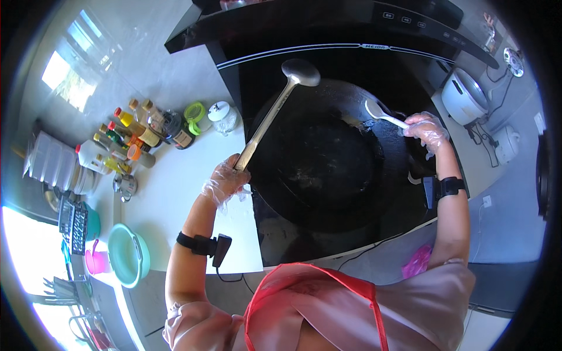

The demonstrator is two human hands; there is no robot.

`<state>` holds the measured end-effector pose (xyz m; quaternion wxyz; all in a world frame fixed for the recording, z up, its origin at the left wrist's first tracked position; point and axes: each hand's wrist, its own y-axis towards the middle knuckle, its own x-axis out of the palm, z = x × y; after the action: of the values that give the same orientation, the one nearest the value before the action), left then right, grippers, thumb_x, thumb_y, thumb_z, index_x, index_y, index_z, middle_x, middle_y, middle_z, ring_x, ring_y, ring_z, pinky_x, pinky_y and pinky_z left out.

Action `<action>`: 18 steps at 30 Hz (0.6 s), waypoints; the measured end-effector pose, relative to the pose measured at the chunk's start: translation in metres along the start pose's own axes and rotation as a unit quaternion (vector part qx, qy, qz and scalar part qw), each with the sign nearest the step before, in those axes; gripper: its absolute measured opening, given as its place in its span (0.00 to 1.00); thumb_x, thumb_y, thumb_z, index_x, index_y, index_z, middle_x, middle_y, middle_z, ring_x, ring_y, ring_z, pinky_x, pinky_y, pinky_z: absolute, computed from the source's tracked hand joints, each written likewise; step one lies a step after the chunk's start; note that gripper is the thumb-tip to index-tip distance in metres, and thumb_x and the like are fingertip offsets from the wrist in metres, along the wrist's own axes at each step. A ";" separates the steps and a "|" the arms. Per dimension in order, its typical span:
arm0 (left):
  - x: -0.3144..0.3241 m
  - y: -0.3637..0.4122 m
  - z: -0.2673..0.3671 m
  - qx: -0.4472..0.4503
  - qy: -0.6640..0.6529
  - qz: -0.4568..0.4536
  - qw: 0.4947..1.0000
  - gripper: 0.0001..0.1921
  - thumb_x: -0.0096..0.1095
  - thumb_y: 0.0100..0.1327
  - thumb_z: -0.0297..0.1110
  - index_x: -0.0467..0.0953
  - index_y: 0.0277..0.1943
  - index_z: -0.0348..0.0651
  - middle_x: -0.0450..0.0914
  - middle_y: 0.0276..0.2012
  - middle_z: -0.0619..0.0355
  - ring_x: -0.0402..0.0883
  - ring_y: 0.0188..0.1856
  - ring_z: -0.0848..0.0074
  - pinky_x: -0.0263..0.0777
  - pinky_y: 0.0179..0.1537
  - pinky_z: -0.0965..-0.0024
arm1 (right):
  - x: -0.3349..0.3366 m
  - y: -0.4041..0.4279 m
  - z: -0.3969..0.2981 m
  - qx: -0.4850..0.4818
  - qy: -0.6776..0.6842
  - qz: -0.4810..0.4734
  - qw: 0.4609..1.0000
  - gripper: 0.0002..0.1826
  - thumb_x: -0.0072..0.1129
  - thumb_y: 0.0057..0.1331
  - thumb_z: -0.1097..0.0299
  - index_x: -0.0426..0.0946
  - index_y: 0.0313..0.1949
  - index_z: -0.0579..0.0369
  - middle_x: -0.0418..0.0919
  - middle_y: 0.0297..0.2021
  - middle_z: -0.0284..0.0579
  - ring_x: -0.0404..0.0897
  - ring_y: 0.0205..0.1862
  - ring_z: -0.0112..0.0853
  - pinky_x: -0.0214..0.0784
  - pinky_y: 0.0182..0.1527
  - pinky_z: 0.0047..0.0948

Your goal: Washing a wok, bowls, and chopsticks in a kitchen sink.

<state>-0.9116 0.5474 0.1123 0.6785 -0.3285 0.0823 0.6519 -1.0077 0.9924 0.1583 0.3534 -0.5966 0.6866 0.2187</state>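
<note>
My left hand (227, 177), in a clear plastic glove, grips the handle of a metal ladle (268, 120). The ladle's bowl is raised above the far left rim of a large dark wok (303, 193). My right hand (426, 130), also gloved, holds a small white spoon (384, 115) by its handle over the wok's right side. Something pale lies at the spoon's tip, but I cannot tell what. Dark, shiny liquid seems to lie in the wok, which stands on a black glass cooktop (281, 245).
Bottles of sauce (138, 127) and a glass jar (225, 120) with a white lid line the left counter. A green basin (127, 256) stands nearer on that side. A rice cooker (465, 96) stands at right. The black range hood (307, 26) overhangs the far side.
</note>
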 end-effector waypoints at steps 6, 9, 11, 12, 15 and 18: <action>0.005 0.004 -0.010 0.008 -0.053 0.011 0.999 0.10 0.58 0.50 0.26 0.68 0.35 0.40 0.67 0.19 0.62 0.67 0.18 0.81 0.60 0.18 0.76 | 0.017 0.009 0.019 0.003 0.142 -0.009 0.990 0.17 0.69 0.39 0.70 0.79 0.32 0.54 0.77 0.26 0.38 0.72 0.22 0.24 0.59 0.19 0.21; 0.007 0.004 -0.026 0.016 -0.121 0.015 0.992 0.10 0.58 0.48 0.24 0.67 0.33 0.42 0.65 0.19 0.64 0.65 0.17 0.82 0.58 0.17 0.78 | 0.020 -0.006 0.010 -0.003 0.139 0.017 0.990 0.17 0.69 0.40 0.70 0.79 0.33 0.54 0.76 0.26 0.38 0.69 0.20 0.22 0.58 0.18 0.19; 0.006 -0.002 -0.036 -0.009 -0.145 0.046 0.988 0.10 0.59 0.46 0.23 0.66 0.32 0.42 0.66 0.19 0.64 0.65 0.17 0.82 0.58 0.17 0.78 | 0.022 -0.021 -0.002 -0.039 0.182 0.060 0.981 0.18 0.67 0.42 0.72 0.76 0.36 0.59 0.74 0.24 0.37 0.67 0.17 0.19 0.56 0.15 0.14; 0.006 -0.008 -0.040 -0.010 -0.148 0.048 0.988 0.10 0.59 0.46 0.23 0.66 0.32 0.42 0.66 0.19 0.64 0.65 0.17 0.82 0.58 0.17 0.78 | 0.023 -0.025 -0.004 -0.048 0.188 0.052 0.980 0.18 0.65 0.44 0.72 0.76 0.37 0.62 0.75 0.24 0.37 0.66 0.15 0.18 0.56 0.15 0.13; -0.005 -0.040 -0.056 -0.025 -0.147 0.064 0.987 0.11 0.60 0.45 0.23 0.66 0.32 0.43 0.65 0.19 0.64 0.65 0.17 0.81 0.58 0.17 0.78 | 0.027 -0.044 -0.015 -0.056 0.200 0.008 0.978 0.18 0.66 0.44 0.71 0.78 0.37 0.59 0.76 0.25 0.38 0.66 0.16 0.18 0.55 0.17 0.15; -0.023 -0.089 -0.074 -0.019 -0.161 0.075 0.984 0.11 0.60 0.45 0.23 0.66 0.31 0.44 0.65 0.19 0.64 0.65 0.18 0.81 0.58 0.18 0.77 | 0.039 -0.075 -0.035 -0.085 0.217 -0.027 0.972 0.17 0.64 0.45 0.70 0.78 0.37 0.60 0.76 0.24 0.38 0.66 0.16 0.17 0.55 0.17 0.15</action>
<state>-0.8076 0.4933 0.0976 0.6257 -0.2255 -0.0162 0.7466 -0.9444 0.9266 0.1610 0.1498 -0.6762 0.7091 0.1322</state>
